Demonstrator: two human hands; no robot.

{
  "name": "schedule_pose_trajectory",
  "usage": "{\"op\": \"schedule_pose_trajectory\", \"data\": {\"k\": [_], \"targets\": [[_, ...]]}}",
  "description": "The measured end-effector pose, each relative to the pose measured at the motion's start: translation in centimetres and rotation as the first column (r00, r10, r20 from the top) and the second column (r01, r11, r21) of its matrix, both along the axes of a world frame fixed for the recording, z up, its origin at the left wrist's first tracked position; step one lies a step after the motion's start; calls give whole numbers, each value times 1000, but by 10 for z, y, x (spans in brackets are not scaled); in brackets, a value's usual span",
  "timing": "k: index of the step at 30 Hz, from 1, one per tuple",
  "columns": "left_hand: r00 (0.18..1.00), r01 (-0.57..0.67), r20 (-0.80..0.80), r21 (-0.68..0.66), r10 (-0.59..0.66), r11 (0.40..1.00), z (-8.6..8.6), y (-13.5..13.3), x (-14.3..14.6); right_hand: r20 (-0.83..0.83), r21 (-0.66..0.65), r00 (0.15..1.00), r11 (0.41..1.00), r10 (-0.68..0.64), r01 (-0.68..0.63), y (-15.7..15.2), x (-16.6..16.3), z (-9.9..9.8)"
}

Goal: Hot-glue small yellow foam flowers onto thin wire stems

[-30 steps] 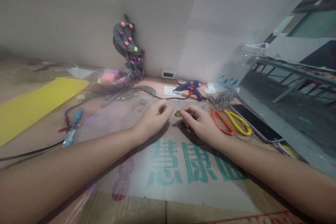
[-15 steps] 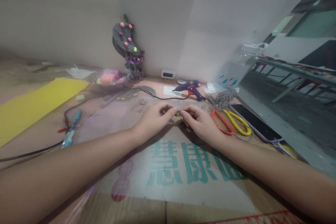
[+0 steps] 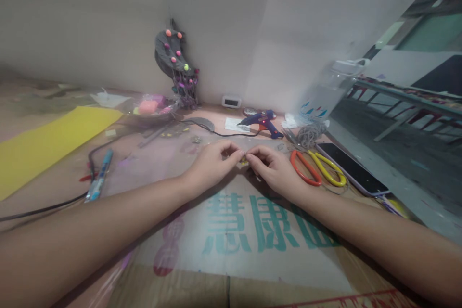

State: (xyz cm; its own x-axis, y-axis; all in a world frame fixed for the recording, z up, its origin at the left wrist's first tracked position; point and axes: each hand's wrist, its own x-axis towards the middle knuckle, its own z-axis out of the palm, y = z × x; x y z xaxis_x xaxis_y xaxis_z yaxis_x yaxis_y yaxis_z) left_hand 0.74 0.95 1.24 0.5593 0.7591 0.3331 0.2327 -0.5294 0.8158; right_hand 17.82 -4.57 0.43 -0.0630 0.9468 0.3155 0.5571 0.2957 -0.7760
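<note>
My left hand (image 3: 212,163) and my right hand (image 3: 272,168) meet fingertip to fingertip over the cardboard sheet (image 3: 249,231) with green printed characters. Both are closed in a pinch on a small yellow piece (image 3: 244,158) held between them, too small to name. Most of the piece is hidden by the fingers. Both forearms rest low over the cardboard.
Orange and yellow scissors (image 3: 315,168) and a black phone (image 3: 352,168) lie right of my right hand. A blue glue gun (image 3: 262,120) with a black cord, grey twine (image 3: 310,134), a yellow sheet (image 3: 46,142), a blue pen (image 3: 101,175) and a dark beaded ornament (image 3: 176,67) stand around.
My left hand has moved right from resting apart until its fingertips meet my right hand at the small yellow piece. My right hand has hardly shifted.
</note>
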Motion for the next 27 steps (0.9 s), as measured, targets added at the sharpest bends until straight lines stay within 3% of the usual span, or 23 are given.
{"op": "schedule_pose_trajectory", "data": {"k": [9,27], "targets": [[993,-4,117,-54,10,999,-14,8,-1,-52,-4,999,1000,0,0,-1,-1,1],[1000,3,29,0,-3,1000,-6,4,0,-39,32,999,999,-14,15,1,1,-1]]}}
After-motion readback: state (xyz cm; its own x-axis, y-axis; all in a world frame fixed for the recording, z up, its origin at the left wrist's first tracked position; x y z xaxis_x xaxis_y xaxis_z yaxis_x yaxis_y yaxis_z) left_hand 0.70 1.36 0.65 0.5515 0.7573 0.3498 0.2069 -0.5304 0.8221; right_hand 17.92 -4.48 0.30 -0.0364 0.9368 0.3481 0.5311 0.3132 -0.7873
